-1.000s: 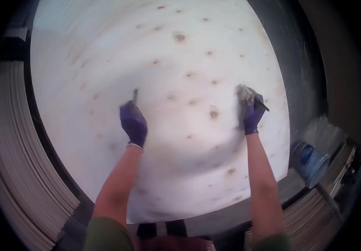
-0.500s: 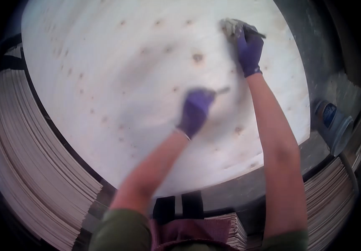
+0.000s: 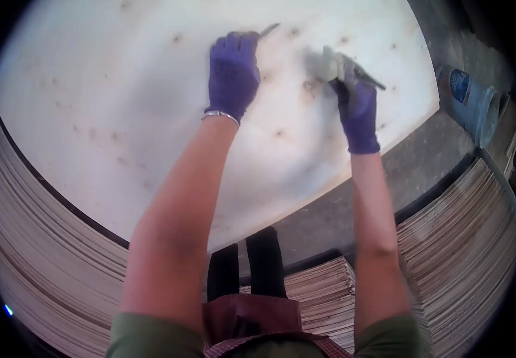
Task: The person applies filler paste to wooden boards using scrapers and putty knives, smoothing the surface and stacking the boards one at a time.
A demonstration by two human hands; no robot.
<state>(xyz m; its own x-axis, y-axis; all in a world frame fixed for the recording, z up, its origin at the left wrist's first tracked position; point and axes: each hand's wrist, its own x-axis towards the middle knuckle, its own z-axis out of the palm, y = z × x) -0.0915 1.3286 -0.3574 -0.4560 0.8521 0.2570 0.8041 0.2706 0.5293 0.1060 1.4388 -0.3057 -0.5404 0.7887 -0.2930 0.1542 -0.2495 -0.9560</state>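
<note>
A large pale plywood sheet [image 3: 168, 155] with brown knots spreads out before me. My left hand [image 3: 233, 74], in a purple glove, is closed over the sheet around a thin putty knife [image 3: 269, 30], whose narrow blade pokes out past the fingers at upper right. To its right, my right hand [image 3: 358, 113], gloved in purple too, grips a dark flat scraper [image 3: 365, 76]. A lump of pale putty [image 3: 331, 64] sits at that scraper's left side, blurred by motion. Whether either blade touches the wood I cannot tell.
A grey-blue bucket [image 3: 472, 104] with a blue label lies tilted at the right. Stacks of thin wood sheets stand at the left [image 3: 37, 238], the lower right [image 3: 461, 227] and near my legs [image 3: 321, 286]. A dark grey surface [image 3: 431, 140] borders the sheet.
My left hand has moved forward over the sheet with the putty knife. The right hand and scraper appear nearer to me. The whole view has shifted, so the bucket appears higher.
</note>
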